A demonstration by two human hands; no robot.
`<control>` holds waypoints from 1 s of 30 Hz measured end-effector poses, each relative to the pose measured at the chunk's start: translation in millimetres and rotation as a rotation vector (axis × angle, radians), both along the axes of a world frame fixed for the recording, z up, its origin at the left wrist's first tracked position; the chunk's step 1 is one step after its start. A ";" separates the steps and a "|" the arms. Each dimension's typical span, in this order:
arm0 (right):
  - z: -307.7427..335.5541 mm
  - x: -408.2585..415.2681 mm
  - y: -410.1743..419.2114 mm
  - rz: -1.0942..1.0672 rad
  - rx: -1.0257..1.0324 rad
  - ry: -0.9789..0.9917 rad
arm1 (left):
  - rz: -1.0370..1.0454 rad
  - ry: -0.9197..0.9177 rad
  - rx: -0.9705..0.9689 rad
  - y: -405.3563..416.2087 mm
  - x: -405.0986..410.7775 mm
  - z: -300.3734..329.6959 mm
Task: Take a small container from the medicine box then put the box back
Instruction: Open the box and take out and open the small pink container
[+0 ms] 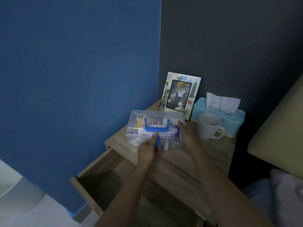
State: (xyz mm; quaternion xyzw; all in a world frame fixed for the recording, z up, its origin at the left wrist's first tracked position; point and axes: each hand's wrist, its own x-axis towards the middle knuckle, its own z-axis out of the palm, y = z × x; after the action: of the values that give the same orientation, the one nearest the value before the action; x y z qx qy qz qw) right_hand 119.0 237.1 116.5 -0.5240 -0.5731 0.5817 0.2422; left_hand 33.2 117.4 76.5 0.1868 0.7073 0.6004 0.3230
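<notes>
Clear, rectangular plastic medicine box (155,128) with a blue handle and blue front latch (156,141) sits on the wood-grain nightstand top (177,163), lid down, packets and tubes showing through. Left hand (147,150) curls around the latch on the near wall; right hand (186,134) clasps the box's right end. Beyond the right hand: rounded white mug (209,126), pale blue tissue box (219,115).
</notes>
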 end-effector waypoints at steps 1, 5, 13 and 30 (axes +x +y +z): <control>0.1 -1.6 0.2 -0.012 0.004 0.005 | -0.013 0.002 0.016 -1.2 -1.0 -0.8; -0.5 -5.2 1.5 -0.026 0.009 0.015 | -0.031 -0.032 0.067 -3.0 -2.7 0.2; -2.7 -7.6 4.3 -0.019 0.023 0.017 | -0.058 -0.064 0.031 4.7 -7.1 3.1; -5.8 -8.0 4.8 -0.018 0.112 0.081 | -0.042 -0.003 -0.009 -30.5 -22.8 -19.3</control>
State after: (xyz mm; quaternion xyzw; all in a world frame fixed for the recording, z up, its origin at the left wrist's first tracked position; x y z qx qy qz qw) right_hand 110.9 241.9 110.7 -0.4908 -0.5897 0.5673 0.2992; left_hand 10.5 86.9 57.3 0.1994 0.7055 0.5905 0.3375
